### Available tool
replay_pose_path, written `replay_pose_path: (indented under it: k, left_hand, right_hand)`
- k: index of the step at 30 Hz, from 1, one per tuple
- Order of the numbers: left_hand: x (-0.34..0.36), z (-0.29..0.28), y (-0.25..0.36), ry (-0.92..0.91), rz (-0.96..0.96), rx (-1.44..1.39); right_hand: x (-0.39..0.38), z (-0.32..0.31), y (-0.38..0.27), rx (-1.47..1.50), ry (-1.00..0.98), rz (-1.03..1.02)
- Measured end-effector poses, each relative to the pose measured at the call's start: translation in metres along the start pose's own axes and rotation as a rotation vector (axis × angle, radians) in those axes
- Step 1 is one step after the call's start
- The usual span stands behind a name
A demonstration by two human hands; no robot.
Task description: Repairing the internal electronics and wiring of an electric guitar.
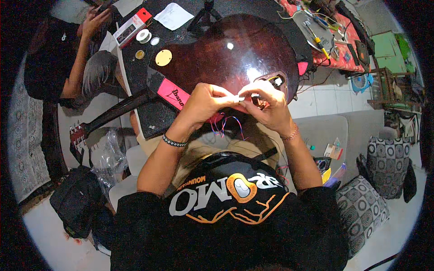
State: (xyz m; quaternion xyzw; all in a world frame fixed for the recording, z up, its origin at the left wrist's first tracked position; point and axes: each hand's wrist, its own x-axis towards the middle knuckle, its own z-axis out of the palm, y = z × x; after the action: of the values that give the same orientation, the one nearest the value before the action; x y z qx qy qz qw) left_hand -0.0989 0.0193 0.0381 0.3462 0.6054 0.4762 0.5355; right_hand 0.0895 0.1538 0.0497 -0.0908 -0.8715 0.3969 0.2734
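A dark brown guitar [217, 49] lies back up across the black table, its neck pointing to the lower left. In its body an open cavity [279, 81] shows wiring and parts near the right edge. My left hand [205, 103] and my right hand [270, 106] meet over the near edge of the guitar, thumbs and fingers closed. Between their fingertips is a small white piece [241, 98], too small and bright to identify. Thin red and blue wires [224, 127] hang just below my hands. A pink printed strap [174, 94] lies beside my left hand.
A round cream cover plate [163, 57], a white spool [143, 36] and a red-and-white box [133, 28] are on the table's left. A small black tripod [208, 11] stands behind. Tools [322, 45] lie on a red cloth at right. Another person [68, 54] sits at left.
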Motion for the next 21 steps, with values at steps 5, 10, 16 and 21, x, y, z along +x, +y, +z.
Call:
replay_pose_path:
  k: [5,10,16,21]
  left_hand:
    - [-0.002,0.002,0.001,0.050,0.062,0.075]
    - [-0.004,0.008,0.004,0.072,0.110,0.052]
    - [-0.010,0.012,0.012,0.157,0.180,0.305]
    - [-0.009,0.014,0.010,0.136,0.194,0.321]
  right_hand:
    - [0.002,-0.003,-0.008,0.116,-0.036,0.120]
    - [0.004,0.001,-0.025,0.252,-0.007,0.426]
    - [0.003,0.002,-0.020,0.250,-0.088,0.506]
    - [0.002,-0.004,-0.013,0.400,-0.160,0.609]
